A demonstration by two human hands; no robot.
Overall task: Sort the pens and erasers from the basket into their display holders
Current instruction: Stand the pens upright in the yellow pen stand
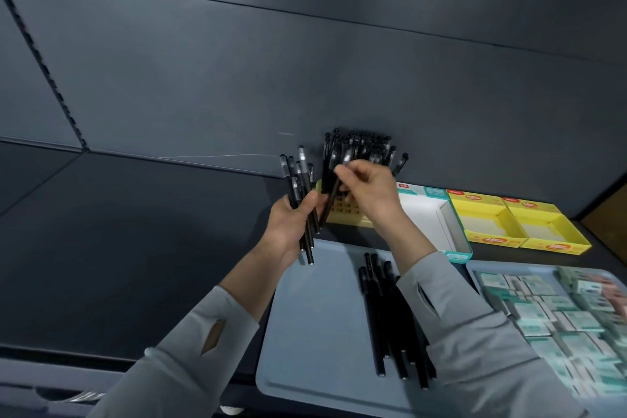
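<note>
Your right hand (pixel 368 190) pinches one black pen (pixel 330 204), tilted at the yellow grid holder (pixel 346 214) by the shelf's back edge, while your left hand (pixel 291 220) grips the spare bundle (pixel 300 176). Stand the pen upright, find a free cell, then release.

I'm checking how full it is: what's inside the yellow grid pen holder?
Black pens stand upright in the holder, at its back; several front cells look empty. The right hand, holding one pen, covers its right part, hiding those cells.
</note>
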